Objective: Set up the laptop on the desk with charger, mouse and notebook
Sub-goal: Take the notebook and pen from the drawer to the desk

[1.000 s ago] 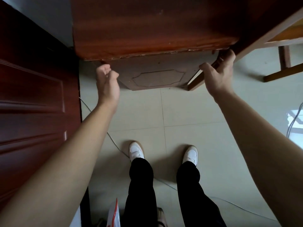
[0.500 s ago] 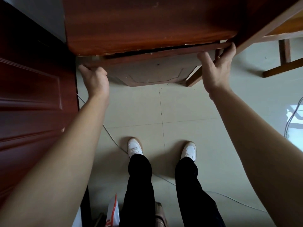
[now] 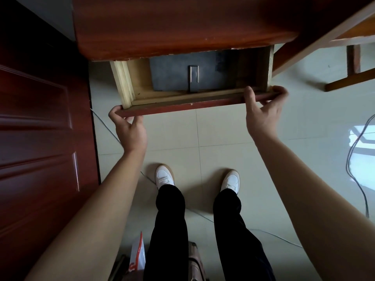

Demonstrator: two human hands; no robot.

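A reddish-brown wooden desk (image 3: pixel 182 23) fills the top of the view. Its drawer (image 3: pixel 194 104) is pulled out towards me. My left hand (image 3: pixel 132 130) grips the drawer front's left end from below. At the right end my right hand (image 3: pixel 261 112) holds the front, fingers over its top edge. Inside the drawer lies a dark flat laptop (image 3: pixel 192 72) with a silver U-shaped piece (image 3: pixel 193 75) on its top. The laptop's far part is hidden under the desk top. I see no charger, mouse or notebook.
A dark red door (image 3: pixel 40 138) stands at the left. A thin cable (image 3: pixel 353 159) loops over the tiled floor at the right, another runs behind my feet (image 3: pixel 164 175). A white and red bag (image 3: pixel 138 258) and a pink case (image 3: pixel 194 260) sit at the bottom. Wooden furniture legs (image 3: pixel 353 78) are at the upper right.
The drawer has slid out from under the desk towards me, both hands drawing back with its front. The laptop inside has come into view.
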